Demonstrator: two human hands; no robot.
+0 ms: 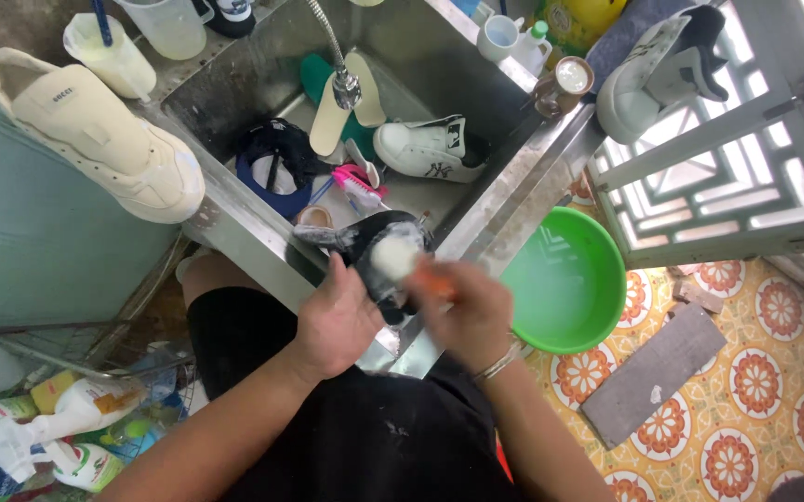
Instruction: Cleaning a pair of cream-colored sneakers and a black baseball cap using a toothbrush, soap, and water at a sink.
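head view, looking down over a steel sink (513,200). the left hand (341,321) is gripping a dark shoe (378,256) at the sink's near rim, fingers closed around its side and holding it tilted over the edge. the shoe is lathered, white foam sitting on its upper. the right hand (467,311) is blurred, fingers wrapped around an orange-handled brush (425,277) pressed against the foamy part; a metal bracelet (499,363) is sitting on that wrist.

handling, as a judgement: the shoe is looking wet and soapy, so likely slippery; light, with a soft upper and a stiffer sole. the firmest hold is probably around the sole and heel, not the foamed fabric.

inside the basin: a white sneaker (430,149), a tan insole (327,116) leaning under the tap (346,88), a pink brush (360,181), a dark cap (276,163). a cream sneaker (86,125) is resting on the left ledge, another white shoe (653,70) on the right one. a green basin (564,279) is sitting on the patterned tile floor (746,428), just beside the sink. spray bottles (58,432) are lying lower left.
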